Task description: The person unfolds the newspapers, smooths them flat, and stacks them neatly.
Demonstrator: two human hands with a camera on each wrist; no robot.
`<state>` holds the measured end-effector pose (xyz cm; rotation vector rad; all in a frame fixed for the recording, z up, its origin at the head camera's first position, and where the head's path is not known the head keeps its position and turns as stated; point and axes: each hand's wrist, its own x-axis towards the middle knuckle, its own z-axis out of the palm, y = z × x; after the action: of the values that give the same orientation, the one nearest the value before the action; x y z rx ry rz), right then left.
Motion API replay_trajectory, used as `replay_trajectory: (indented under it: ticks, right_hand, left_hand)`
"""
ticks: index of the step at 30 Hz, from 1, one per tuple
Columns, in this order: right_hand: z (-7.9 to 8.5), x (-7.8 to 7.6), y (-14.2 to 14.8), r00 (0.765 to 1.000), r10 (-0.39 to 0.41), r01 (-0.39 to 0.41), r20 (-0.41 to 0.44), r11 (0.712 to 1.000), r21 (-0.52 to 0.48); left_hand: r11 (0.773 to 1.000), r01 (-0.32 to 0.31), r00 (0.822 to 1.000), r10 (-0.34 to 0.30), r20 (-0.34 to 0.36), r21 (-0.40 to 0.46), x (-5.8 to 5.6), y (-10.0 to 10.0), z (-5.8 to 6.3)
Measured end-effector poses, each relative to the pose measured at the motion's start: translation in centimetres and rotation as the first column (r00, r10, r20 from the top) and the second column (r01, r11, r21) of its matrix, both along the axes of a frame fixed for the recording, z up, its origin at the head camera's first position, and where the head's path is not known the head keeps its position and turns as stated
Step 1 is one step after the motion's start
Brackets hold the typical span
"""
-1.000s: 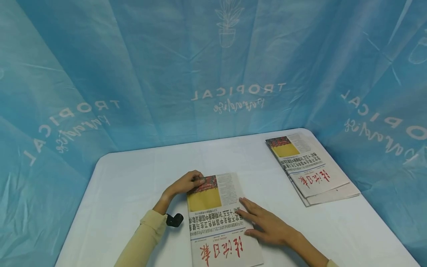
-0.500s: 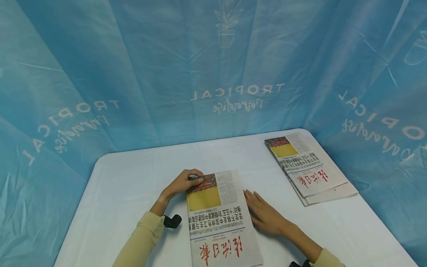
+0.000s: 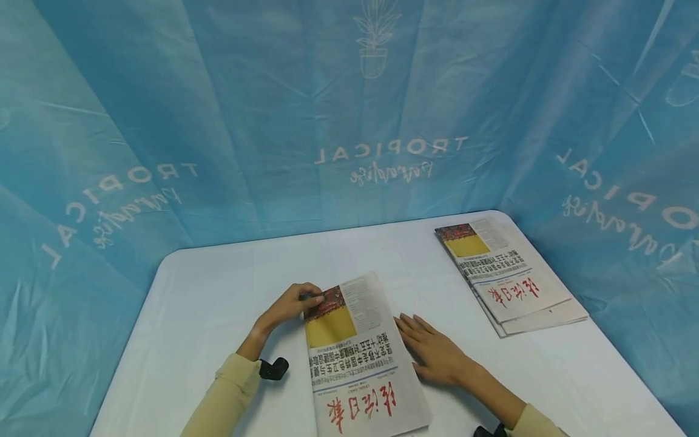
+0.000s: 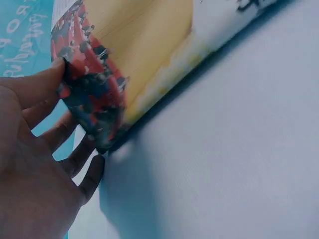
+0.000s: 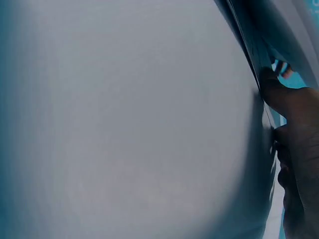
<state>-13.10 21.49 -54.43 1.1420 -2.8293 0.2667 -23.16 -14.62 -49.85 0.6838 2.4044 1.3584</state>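
Note:
A folded newspaper [image 3: 355,358] with red characters and a yellow and red picture lies near the table's front, partly cut off by the bottom of the head view. At its far left corner my left hand [image 3: 292,303] pinches the paper between thumb and fingers. In the left wrist view that corner [image 4: 94,104] is raised off the table. My right hand [image 3: 434,352] lies along the newspaper's right edge with fingers straight. The right wrist view shows the thumb [image 5: 279,94] against the paper's edge, where the upper layer stands lifted; the fingertips are partly hidden.
A stack of similar folded newspapers [image 3: 508,273] lies at the right back of the white table [image 3: 229,285], its layers slightly offset. Blue printed curtains [image 3: 273,121] hang close behind the table and along its sides.
My right hand has slid off the newspaper's face to its right edge. My left hand has moved slightly left with the corner, and the paper's far end has swung left.

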Motion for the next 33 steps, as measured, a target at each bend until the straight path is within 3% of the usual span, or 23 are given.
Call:
replay_trajectory:
  ticks: [5, 12, 16, 18, 21, 24, 27, 29, 33]
  right_hand:
    - [0.2, 0.1, 0.8, 1.0, 0.01, -0.01, -0.007, 1.0, -0.01]
    - [0.7, 0.4, 2.2, 0.999, -0.027, 0.027, -0.037, 1.0, -0.004]
    - [1.0, 0.4, 2.8, 0.998, -0.063, 0.063, -0.022, 0.998, -0.029]
    - [1.1, 0.4, 3.0, 0.997, -0.078, 0.077, -0.015, 0.997, -0.029]
    - [1.2, 0.4, 3.1, 0.996, -0.091, 0.091, -0.001, 0.995, -0.035]
    - [1.3, 0.4, 3.1, 0.995, -0.097, 0.098, 0.013, 0.995, -0.034]
    - [1.3, 0.4, 3.1, 0.995, -0.1, 0.101, 0.015, 0.995, -0.028]
    - [1.3, 0.4, 3.0, 0.995, -0.099, 0.099, 0.015, 0.995, -0.03]
    - [1.3, 0.2, 3.1, 0.997, -0.074, 0.074, 0.0, 0.997, -0.031]
  left_hand:
    - [1.0, 0.03, 0.999, -0.03, -0.035, 0.007, 0.3, -0.4, 0.0]
    - [0.999, 0.009, 0.998, -0.012, -0.062, -0.04, 1.1, -0.8, -0.2]
    - [0.999, 0.041, 0.998, -0.041, -0.045, 0.005, 1.4, -1.0, -0.2]
    - [0.996, 0.065, 0.998, -0.065, -0.003, 0.054, 1.5, -1.0, -0.2]
    - [0.991, 0.064, 0.989, -0.079, 0.123, 0.121, 1.8, -1.0, 0.0]
    - [0.979, 0.027, 0.952, -0.087, 0.295, 0.201, 2.3, -0.9, 0.4]
    - [0.97, -0.026, 0.9, -0.083, 0.429, 0.242, 3.0, -1.1, 0.7]
    - [0.974, -0.053, 0.886, -0.057, 0.461, 0.222, 3.5, -1.3, 0.7]
    - [0.989, -0.064, 0.88, -0.006, 0.475, 0.132, 4.4, -2.3, 0.4]
